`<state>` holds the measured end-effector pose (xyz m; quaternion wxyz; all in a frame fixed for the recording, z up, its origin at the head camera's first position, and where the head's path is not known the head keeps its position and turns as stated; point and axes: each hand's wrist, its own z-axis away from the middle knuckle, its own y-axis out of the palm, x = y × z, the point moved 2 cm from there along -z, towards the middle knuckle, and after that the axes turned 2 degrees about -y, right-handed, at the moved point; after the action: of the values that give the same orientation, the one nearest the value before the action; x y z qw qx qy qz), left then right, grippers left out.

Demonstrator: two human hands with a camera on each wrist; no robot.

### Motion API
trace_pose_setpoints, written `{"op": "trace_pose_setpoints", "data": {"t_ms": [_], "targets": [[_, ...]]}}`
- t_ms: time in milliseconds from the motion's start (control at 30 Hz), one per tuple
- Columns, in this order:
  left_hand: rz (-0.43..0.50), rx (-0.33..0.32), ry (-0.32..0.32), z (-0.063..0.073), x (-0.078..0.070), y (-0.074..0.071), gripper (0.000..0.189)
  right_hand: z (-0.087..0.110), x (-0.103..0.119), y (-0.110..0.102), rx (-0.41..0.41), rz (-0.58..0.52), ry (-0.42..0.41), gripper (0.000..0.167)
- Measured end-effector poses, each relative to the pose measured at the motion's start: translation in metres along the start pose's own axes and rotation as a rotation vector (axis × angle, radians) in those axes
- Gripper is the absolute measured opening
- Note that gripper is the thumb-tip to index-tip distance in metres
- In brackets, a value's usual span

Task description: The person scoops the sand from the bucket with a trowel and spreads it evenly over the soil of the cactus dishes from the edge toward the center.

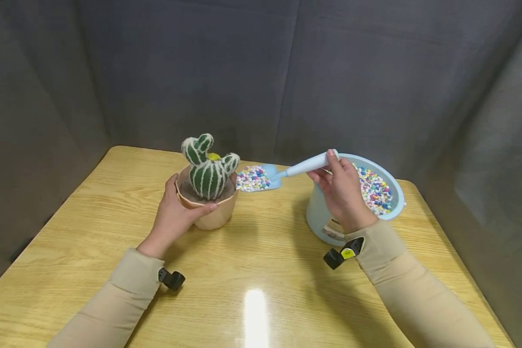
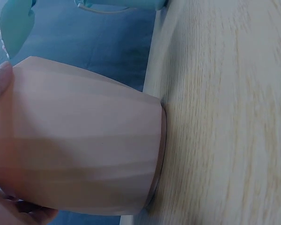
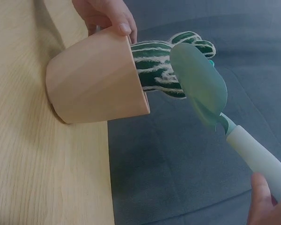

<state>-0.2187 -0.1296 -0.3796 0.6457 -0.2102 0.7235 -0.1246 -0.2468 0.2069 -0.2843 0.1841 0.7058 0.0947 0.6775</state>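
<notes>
My left hand (image 1: 176,215) grips a peach-coloured flower pot (image 1: 217,216) at its near left side, thumb along the rim. In the pot stands a fuzzy green cactus (image 1: 209,180) with white ribs and a yellow flower, over a greyish fill. My right hand (image 1: 344,189) holds the handle of a light-blue trowel (image 1: 306,165), its blade loaded with small multicoloured pebbles (image 1: 253,178). In the head view the blade tip is right at the pot's right rim. The right wrist view shows the underside of the blade (image 3: 201,84), overlapping the cactus; the pebbles are hidden there.
Behind my right hand a light-blue bucket (image 1: 318,215) holds many more coloured pebbles (image 1: 374,191). Pot and bucket stand on a wooden table (image 1: 226,280), with a grey curtain (image 1: 191,72) behind it. Wood shows between pot and bucket.
</notes>
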Motion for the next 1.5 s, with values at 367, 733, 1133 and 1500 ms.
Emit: {"op": "trace_pose_setpoints", "data": {"t_ms": [367,733,1133,1500], "targets": [[0.001,0.009,-0.003,-0.002,0.001,-0.001,0.121,-0.012,-0.008,0.007,0.015,0.054,-0.012,0.018],[-0.011,0.012,-0.013,-0.001,0.001,-0.002,0.121,-0.015,-0.014,0.012,0.043,0.098,-0.023,0.016],[-0.011,0.001,-0.005,-0.001,0.003,0.0,0.12,-0.015,-0.016,0.014,0.067,0.14,-0.019,0.017],[-0.003,-0.014,0.0,-0.002,0.005,0.003,0.123,-0.016,-0.019,0.017,0.036,0.176,-0.012,0.016]]}}
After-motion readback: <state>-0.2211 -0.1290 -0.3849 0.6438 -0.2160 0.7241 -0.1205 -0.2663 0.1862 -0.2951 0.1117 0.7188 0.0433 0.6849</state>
